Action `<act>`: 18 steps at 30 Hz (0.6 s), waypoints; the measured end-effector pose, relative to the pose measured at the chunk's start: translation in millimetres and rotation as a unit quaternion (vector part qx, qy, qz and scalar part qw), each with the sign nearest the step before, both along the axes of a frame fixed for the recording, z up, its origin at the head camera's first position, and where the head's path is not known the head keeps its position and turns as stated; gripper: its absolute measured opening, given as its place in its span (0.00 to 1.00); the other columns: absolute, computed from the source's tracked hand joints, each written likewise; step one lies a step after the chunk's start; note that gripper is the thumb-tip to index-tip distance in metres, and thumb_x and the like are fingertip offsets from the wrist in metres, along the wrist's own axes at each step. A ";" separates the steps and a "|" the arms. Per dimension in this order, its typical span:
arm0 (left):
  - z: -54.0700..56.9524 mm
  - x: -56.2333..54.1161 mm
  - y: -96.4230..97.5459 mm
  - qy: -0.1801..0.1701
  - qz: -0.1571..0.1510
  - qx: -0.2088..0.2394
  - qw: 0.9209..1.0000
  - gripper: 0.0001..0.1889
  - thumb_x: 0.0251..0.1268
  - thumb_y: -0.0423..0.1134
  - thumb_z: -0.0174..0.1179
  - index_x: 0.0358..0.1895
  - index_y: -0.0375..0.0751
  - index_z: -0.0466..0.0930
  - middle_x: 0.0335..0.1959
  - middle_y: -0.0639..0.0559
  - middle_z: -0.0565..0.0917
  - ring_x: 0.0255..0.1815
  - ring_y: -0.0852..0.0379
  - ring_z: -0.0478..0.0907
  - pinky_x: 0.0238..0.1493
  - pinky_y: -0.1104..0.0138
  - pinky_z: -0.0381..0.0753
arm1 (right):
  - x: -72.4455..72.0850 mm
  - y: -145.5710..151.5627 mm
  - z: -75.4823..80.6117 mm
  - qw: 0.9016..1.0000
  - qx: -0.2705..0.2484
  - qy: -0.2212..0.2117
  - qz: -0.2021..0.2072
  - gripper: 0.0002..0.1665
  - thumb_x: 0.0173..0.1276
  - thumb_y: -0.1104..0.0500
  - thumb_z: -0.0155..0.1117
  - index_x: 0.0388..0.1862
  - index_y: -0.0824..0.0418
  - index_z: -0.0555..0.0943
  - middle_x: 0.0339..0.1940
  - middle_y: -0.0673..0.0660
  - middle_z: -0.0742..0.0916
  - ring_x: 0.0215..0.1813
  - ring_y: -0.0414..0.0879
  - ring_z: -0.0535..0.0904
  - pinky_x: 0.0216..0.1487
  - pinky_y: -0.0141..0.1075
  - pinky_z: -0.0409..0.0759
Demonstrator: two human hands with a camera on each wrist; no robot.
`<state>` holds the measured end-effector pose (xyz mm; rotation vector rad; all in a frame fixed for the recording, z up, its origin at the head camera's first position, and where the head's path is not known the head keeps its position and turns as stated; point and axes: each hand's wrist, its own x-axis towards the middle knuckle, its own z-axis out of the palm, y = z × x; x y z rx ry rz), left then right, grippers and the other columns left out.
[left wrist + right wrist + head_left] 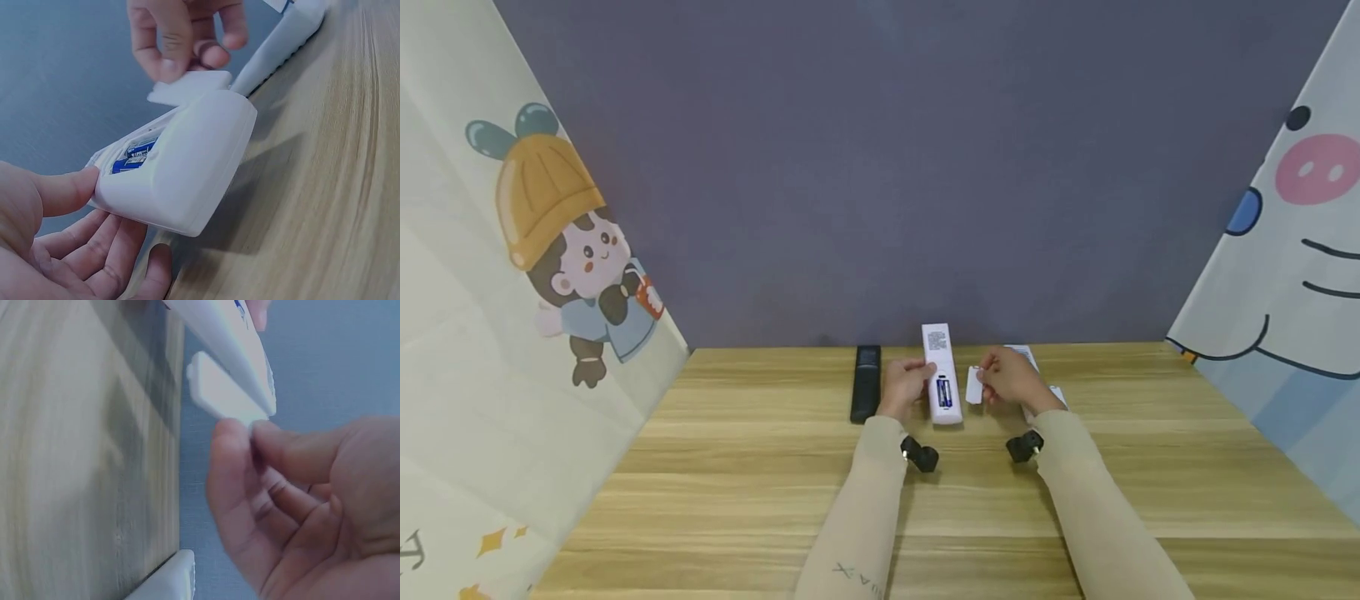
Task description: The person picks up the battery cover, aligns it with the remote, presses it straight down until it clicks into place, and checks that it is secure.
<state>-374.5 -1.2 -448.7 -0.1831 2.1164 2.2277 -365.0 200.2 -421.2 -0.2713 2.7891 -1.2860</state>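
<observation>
My left hand (904,387) grips a white remote control (936,360) by its side, thumb on top and fingers beneath. The remote's back faces up, and blue batteries (134,156) lie in its uncovered compartment. Between thumb and forefinger, my right hand (1011,379) pinches a white battery cover (973,386) just right of that remote. In the right wrist view the cover (222,390) hangs tilted above the table, close to the remote (228,344). Whether the two touch, I cannot tell.
A black remote control (867,383) lies on the wooden table (760,467) left of my left hand. Another white remote (1021,351) lies partly hidden under my right hand, with a small white piece (1057,393) to its right. A dark grey wall (880,183) stands behind.
</observation>
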 end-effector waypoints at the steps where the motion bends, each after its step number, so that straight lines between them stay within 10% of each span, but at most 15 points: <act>1: 0.4 0.0 -0.1 0.000 -0.001 0.001 1.000 0.16 0.70 0.34 0.64 0.56 0.29 0.82 0.44 0.38 0.89 0.31 0.57 0.82 0.33 0.69 0.82 | 0.3 0.6 1.4 1.000 -0.010 0.001 0.001 0.05 0.76 0.67 0.57 0.44 0.70 0.74 0.22 0.58 0.85 0.22 0.44 0.82 0.28 0.42 0.85; 18: 8.0 4.7 -2.8 0.002 -0.009 0.025 1.000 0.15 0.69 0.35 0.65 0.55 0.31 0.84 0.38 0.43 0.89 0.30 0.59 0.81 0.30 0.70 0.80 | 4.7 0.5 12.2 0.997 -0.070 0.018 0.009 0.07 0.77 0.66 0.59 0.47 0.70 0.74 0.28 0.60 0.87 0.26 0.48 0.84 0.30 0.45 0.86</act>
